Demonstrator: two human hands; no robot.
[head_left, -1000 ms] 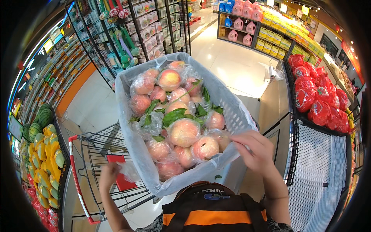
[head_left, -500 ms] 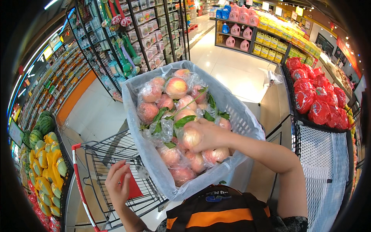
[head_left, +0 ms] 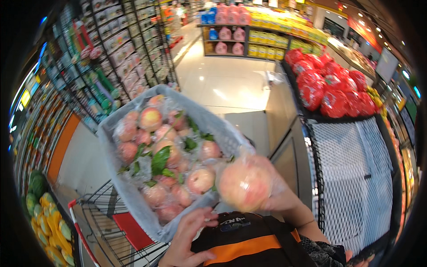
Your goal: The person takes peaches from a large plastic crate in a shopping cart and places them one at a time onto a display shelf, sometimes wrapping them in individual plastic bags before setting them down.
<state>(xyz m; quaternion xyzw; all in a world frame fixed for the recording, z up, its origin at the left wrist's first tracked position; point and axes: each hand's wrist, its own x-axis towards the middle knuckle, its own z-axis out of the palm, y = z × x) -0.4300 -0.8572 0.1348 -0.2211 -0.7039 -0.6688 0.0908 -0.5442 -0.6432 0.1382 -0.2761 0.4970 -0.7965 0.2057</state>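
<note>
A grey crate (head_left: 222, 129) lined with plastic, full of pink-yellow wrapped apples (head_left: 151, 118) and green leaves, rests on a shopping trolley (head_left: 106, 222). My right hand (head_left: 278, 200) holds one plastic-wrapped apple (head_left: 245, 183) lifted above the crate's near right corner, close to the camera. My left hand (head_left: 189, 238) is low at the crate's near edge, fingers spread and touching the liner.
To the right stands a display with white foam netting (head_left: 356, 178) and red-wrapped fruit (head_left: 331, 89) behind it. Yellow and green produce (head_left: 49, 222) lies at the lower left. Shelves of goods (head_left: 115, 49) line the left aisle; a shiny floor (head_left: 227, 84) runs ahead.
My right hand has taken one wrapped apple out of the crate and raised it toward the camera. My left hand has moved right, from the trolley up to the crate's near edge.
</note>
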